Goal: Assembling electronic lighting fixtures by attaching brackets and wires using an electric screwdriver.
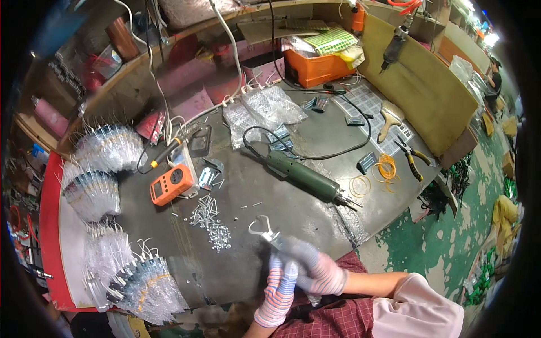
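At the front edge of the table my two hands meet, both in striped knit gloves. Between them is a small metal piece with a white wire (260, 225), its looped wire pointing away from me. My left hand (277, 293) is closed on its lower part, thumb upward. Slightly blurred, my right hand (318, 269) closes over it from the right. What lies inside the fingers is mostly hidden. Beyond the hands lie a pile of screws (205, 209) and a heap of small nuts (218, 236). A green electric screwdriver (301, 176) rests farther off, its bit toward the right.
Bundles of bubble-wrapped wired pieces (149, 287) line the left side. An orange meter (172, 185) and a soldering iron (164, 153) lie mid-left. To the right are pliers (412, 158), a brush (390, 119) and yellow rubber bands (386, 168). An orange bin (315, 69) stands behind.
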Available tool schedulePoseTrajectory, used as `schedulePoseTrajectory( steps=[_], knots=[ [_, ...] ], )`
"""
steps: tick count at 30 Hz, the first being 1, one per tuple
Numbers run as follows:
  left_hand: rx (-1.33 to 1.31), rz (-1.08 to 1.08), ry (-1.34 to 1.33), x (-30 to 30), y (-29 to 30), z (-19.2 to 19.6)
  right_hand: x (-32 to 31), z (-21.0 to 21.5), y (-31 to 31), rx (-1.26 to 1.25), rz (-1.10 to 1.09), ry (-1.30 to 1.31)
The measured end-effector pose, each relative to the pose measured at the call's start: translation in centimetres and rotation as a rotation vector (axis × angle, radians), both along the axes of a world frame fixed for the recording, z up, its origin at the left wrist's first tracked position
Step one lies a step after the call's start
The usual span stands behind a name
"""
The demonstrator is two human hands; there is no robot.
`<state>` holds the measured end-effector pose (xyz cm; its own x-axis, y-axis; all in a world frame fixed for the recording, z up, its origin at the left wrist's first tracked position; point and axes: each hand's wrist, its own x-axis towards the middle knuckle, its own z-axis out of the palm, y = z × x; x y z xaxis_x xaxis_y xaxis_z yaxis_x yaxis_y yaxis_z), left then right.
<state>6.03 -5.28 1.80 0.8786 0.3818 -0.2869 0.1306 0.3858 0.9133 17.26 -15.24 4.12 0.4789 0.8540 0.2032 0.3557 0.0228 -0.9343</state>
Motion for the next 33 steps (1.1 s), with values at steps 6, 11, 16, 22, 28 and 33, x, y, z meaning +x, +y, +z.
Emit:
schedulePoseTrajectory(
  steps=[6,11,16,22,28,33],
  knots=[
    [0.165,0.056,-0.132,3.4,8.1,1.3,4.3,-0.1,-3.5,0.296,-0.189,1.069],
    [1.859,0.294,0.288,11.9,18.8,1.4,4.5,-0.7,-4.4,0.354,-0.236,1.036],
    [2.079,0.165,0.439,16.1,20.4,1.9,4.0,-0.2,-5.2,0.281,-0.235,1.161],
    [1.741,0.071,-0.397,22.6,13.6,3.5,4.6,0.3,-6.2,0.308,-0.321,1.175],
    [1.789,-0.259,0.449,30.4,12.7,1.9,5.0,0.0,-7.7,0.257,-0.355,1.016],
    [1.655,-0.123,0.332,29.4,12.8,0.3,4.5,1.6,-8.5,0.238,-0.372,1.073]
  ],
)
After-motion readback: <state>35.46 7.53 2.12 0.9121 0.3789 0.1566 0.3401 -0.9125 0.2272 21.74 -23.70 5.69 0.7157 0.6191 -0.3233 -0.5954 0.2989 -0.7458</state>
